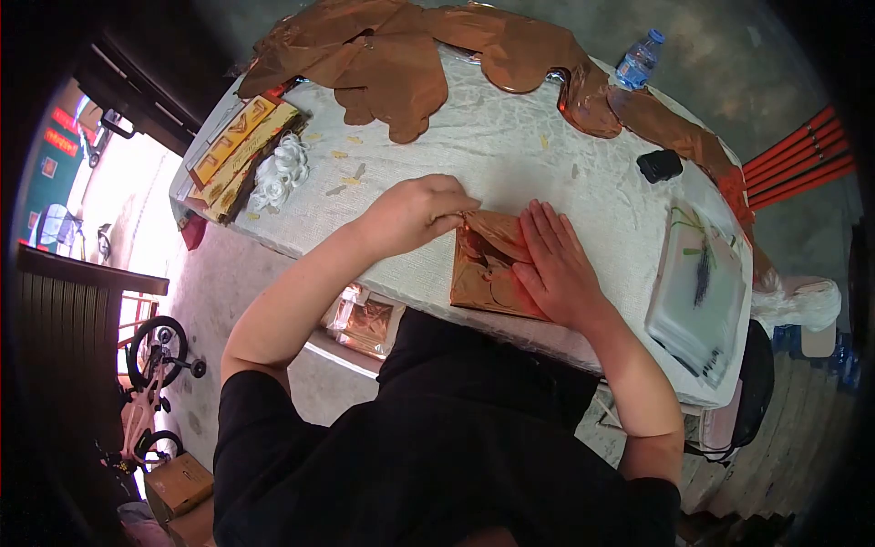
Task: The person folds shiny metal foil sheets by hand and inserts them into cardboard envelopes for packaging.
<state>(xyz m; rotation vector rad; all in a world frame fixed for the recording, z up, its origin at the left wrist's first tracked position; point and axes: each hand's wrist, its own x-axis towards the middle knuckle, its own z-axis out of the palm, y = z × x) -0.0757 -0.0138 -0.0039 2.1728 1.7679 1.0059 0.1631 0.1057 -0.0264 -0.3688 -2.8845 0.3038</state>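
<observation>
I watched the left hand [421, 214] with its fingers pinched closed on the upper left corner of a folded copper foil [483, 273], while the right hand [558, 273] lay flat over the right side, fingers straight and nearly together, pressing rather than gripping. The foil rested near the front edge of the white-covered counter [620, 228], between both hands. To my right sat a stack of clear plastic bags [679, 305], with a small black object [658, 165] just beyond it.
</observation>
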